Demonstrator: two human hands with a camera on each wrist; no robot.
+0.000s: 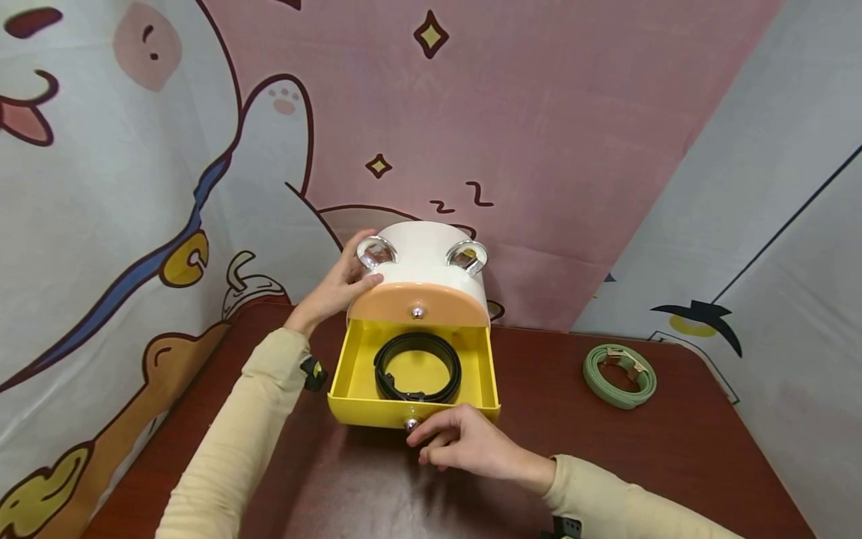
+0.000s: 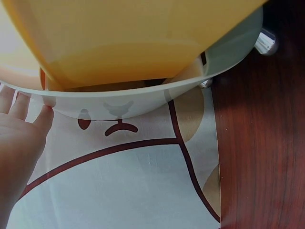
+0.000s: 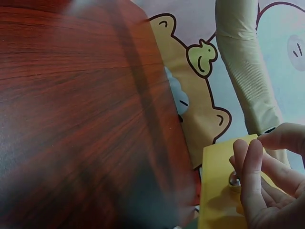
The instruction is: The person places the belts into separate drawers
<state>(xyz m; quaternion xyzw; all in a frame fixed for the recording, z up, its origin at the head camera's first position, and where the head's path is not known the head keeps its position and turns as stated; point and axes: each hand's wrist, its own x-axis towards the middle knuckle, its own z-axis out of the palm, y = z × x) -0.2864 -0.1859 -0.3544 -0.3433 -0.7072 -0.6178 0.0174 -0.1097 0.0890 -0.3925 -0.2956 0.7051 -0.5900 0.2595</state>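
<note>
A small white cabinet (image 1: 426, 258) with two silvery ring shapes on top has an upper peach drawer front (image 1: 384, 303). Its lower yellow drawer (image 1: 342, 408) is pulled well out. Inside lies a coiled black belt (image 1: 453, 359). My left hand (image 1: 342, 283) rests against the cabinet's upper left side, thumb near the top front edge; the left wrist view shows its fingertips (image 2: 45, 114) along the pale rim. In front of the yellow drawer, my right hand (image 1: 471, 442) has loosely bent fingers beside the silver knob (image 3: 234, 179), which shows next to them.
A coiled green belt (image 1: 619, 376) with a gold-coloured buckle lies on the dark red wooden table (image 1: 539, 397), right of the cabinet. Cloth with cartoon prints (image 1: 539, 150) hangs behind the table and along both sides.
</note>
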